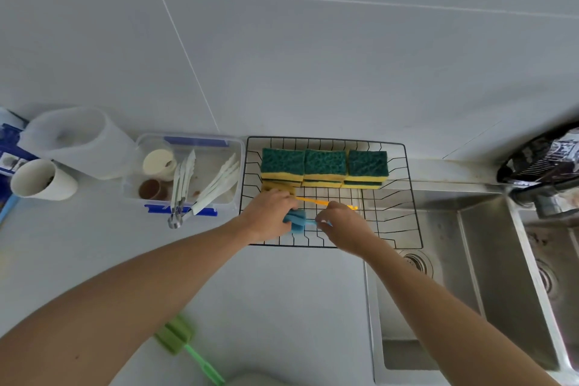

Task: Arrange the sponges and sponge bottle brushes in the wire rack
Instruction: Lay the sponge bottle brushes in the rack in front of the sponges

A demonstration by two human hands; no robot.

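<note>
A black wire rack (407,197) stands on the counter against the wall, partly over the sink. Several green-and-yellow sponges (324,166) are stacked in a row along its back. A yellow bottle brush (313,200) lies in front of them, its sponge head partly behind my left hand. My left hand (266,215) grips the blue sponge head of a blue bottle brush (296,220) low inside the rack. My right hand (343,226) pinches that brush's handle. A green bottle brush (185,343) lies on the counter near the bottom edge.
A clear plastic box (188,172) with tongs, cups and white utensils sits left of the rack. Two white cups (44,180) and a translucent jug (81,141) lie further left. A steel double sink (470,276) and a dark faucet (542,172) are on the right.
</note>
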